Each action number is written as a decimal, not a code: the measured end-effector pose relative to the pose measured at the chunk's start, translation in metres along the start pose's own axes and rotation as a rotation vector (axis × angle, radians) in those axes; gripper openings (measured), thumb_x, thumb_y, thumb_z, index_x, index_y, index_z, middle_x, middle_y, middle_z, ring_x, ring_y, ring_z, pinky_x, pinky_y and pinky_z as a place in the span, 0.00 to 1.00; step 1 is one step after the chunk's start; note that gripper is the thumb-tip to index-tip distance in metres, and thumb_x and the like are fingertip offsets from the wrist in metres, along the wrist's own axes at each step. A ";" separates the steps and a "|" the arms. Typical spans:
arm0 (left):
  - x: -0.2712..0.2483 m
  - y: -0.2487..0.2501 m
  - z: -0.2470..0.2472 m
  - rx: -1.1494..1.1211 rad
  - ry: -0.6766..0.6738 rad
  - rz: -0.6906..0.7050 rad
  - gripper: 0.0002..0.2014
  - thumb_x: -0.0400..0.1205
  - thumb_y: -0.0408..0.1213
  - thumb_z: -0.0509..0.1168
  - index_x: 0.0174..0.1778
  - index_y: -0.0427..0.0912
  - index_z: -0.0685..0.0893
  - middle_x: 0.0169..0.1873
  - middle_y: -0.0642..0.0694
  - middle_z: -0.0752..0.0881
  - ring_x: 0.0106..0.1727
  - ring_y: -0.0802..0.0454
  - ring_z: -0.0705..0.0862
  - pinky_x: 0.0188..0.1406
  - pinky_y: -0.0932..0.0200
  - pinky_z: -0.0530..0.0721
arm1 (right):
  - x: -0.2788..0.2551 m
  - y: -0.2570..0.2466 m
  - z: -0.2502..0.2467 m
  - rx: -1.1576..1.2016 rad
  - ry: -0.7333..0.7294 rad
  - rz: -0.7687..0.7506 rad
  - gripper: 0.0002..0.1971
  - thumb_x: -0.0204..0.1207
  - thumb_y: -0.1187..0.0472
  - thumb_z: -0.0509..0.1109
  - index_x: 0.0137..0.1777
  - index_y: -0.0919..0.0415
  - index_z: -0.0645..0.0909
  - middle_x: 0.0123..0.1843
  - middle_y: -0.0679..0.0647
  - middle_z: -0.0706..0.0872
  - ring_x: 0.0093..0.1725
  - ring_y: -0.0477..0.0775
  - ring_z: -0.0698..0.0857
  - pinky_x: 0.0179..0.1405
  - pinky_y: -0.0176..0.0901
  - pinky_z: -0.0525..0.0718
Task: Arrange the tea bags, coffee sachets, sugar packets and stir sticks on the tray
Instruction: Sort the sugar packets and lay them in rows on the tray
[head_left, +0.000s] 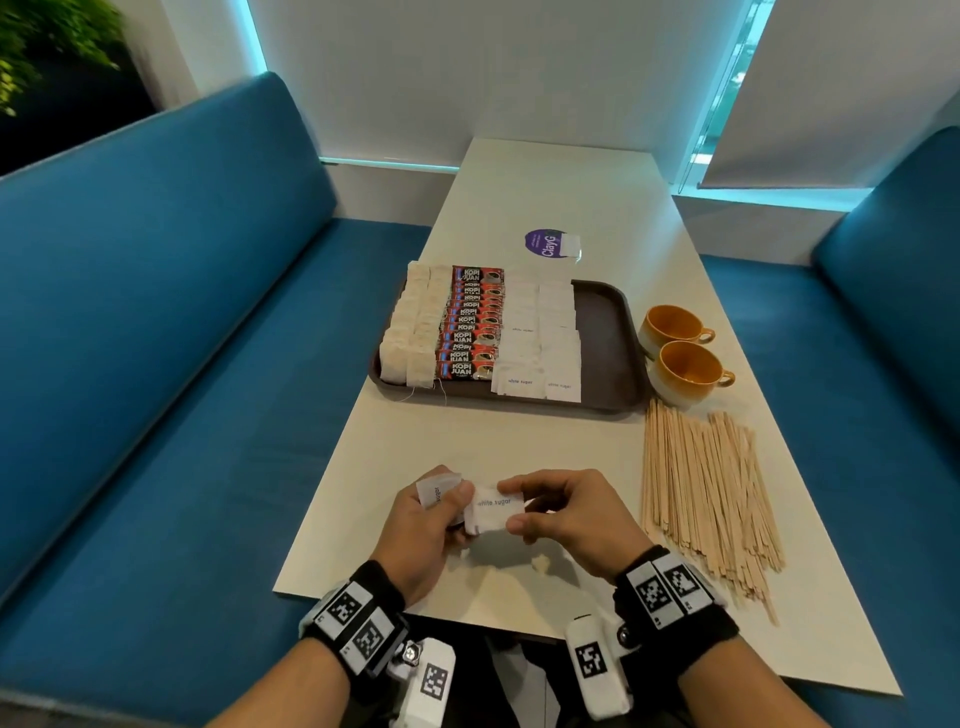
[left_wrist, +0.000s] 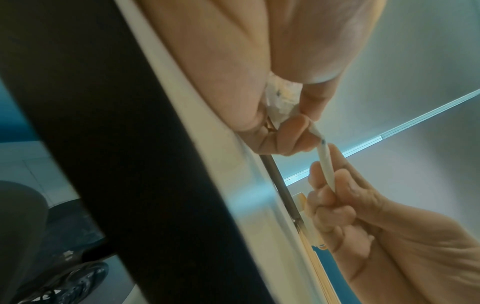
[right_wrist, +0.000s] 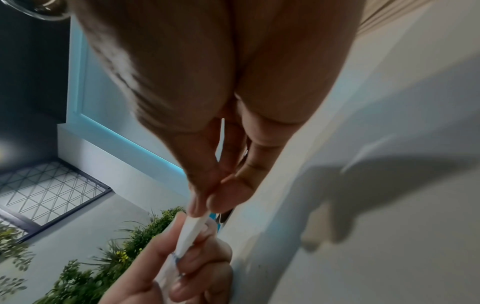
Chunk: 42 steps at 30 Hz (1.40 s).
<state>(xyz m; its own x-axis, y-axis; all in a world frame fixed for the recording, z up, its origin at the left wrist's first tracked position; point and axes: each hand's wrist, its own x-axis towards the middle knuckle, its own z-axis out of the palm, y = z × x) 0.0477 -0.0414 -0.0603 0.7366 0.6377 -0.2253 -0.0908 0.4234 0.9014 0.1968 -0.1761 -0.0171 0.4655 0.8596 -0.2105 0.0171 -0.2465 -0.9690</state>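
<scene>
Two hands meet over the near edge of the worktop, sharing one white sugar packet: the right hand pinches its right end between thumb and forefinger, while the left hand is curled around a small bunch of further packets and steadies the other end. Both grips are closed on paper, none slack. Beyond the grip, the brown tray already carries rows of tea bags, coffee sachets and sugar packets, its right strip bare. To the right of the grip, the wooden stir sticks lie loose. Such packets look light, thin and limp, likely to slip or tear, so a pinch at the flat sealed edges seems safest.
</scene>
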 end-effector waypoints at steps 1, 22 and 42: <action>0.000 0.000 0.001 0.001 -0.001 -0.004 0.09 0.88 0.32 0.63 0.41 0.38 0.79 0.33 0.40 0.81 0.29 0.52 0.81 0.24 0.61 0.79 | 0.000 0.002 0.000 0.037 0.002 0.005 0.17 0.67 0.75 0.84 0.55 0.60 0.93 0.41 0.51 0.93 0.36 0.57 0.89 0.44 0.47 0.91; 0.003 -0.002 -0.004 -0.086 -0.057 0.067 0.19 0.70 0.21 0.62 0.57 0.33 0.81 0.45 0.34 0.83 0.40 0.41 0.82 0.38 0.54 0.80 | 0.026 -0.012 -0.042 0.002 0.306 -0.037 0.11 0.74 0.70 0.80 0.52 0.56 0.93 0.43 0.55 0.94 0.36 0.52 0.89 0.42 0.37 0.89; 0.003 -0.004 -0.004 -0.057 -0.028 0.034 0.15 0.82 0.25 0.70 0.64 0.31 0.78 0.48 0.35 0.89 0.43 0.34 0.89 0.46 0.52 0.89 | 0.136 -0.019 -0.099 -0.586 0.331 0.118 0.04 0.77 0.61 0.80 0.47 0.50 0.92 0.43 0.49 0.89 0.45 0.44 0.85 0.37 0.28 0.76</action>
<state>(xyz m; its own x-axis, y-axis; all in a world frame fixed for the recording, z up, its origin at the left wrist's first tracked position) 0.0477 -0.0385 -0.0666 0.7510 0.6341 -0.1841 -0.1534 0.4387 0.8854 0.3474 -0.0991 -0.0141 0.7381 0.6530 -0.1697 0.3823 -0.6121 -0.6922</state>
